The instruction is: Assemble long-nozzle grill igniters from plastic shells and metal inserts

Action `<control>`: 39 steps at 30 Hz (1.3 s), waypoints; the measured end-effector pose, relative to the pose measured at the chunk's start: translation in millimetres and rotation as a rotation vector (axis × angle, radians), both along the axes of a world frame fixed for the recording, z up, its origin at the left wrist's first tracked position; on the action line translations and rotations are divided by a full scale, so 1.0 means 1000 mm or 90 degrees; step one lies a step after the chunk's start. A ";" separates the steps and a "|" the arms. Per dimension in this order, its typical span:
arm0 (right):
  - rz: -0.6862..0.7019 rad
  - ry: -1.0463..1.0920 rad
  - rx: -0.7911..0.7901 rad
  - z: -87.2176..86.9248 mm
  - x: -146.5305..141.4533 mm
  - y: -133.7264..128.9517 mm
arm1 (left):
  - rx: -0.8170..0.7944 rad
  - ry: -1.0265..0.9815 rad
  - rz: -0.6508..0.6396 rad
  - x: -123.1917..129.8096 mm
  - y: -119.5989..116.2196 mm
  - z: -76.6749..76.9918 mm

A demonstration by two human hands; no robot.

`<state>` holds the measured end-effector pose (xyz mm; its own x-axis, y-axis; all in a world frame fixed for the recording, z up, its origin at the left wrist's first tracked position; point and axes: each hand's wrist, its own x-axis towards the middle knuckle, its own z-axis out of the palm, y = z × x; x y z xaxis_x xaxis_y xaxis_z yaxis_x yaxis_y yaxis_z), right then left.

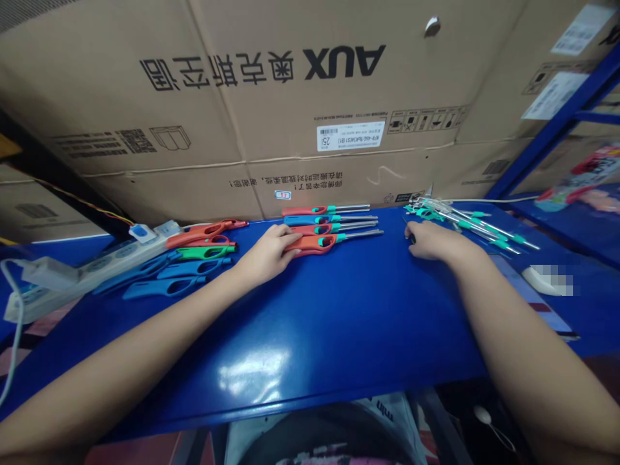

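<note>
My left hand (274,254) closes its fingers round the handle end of the nearest orange-red gas lighter (314,244), which lies on the blue table with its metal tube to the right. Behind it lie another red lighter (310,230), a blue lighter (303,220) and a red lighter (298,211), in a row. My right hand (429,240) is curled beside a heap of metal lighter tubes with green parts (472,223). A thin dark tip pokes out from its fingers; the rest of that thing is hidden.
Lighter handle shells lie at left: red (206,234), green (206,251) and blue (167,287), near a white power strip (104,261) with plugs and cables. A large cardboard box (271,129) stands behind the blue table (358,329). A white object (540,279) lies at right.
</note>
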<state>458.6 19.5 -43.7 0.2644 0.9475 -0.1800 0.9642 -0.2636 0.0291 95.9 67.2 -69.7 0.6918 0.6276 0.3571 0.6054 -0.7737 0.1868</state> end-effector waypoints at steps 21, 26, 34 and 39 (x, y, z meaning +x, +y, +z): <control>0.203 0.103 0.279 -0.029 -0.028 0.012 | 0.006 0.048 0.113 -0.006 -0.018 0.007; 0.206 0.137 0.309 -0.030 -0.027 0.014 | -0.015 0.045 0.115 -0.008 -0.020 0.007; 0.226 0.155 0.294 -0.038 -0.031 0.015 | -0.028 0.021 0.100 -0.008 -0.016 0.005; 0.250 0.154 0.282 -0.038 -0.031 0.015 | -0.016 0.027 0.105 -0.008 -0.015 0.002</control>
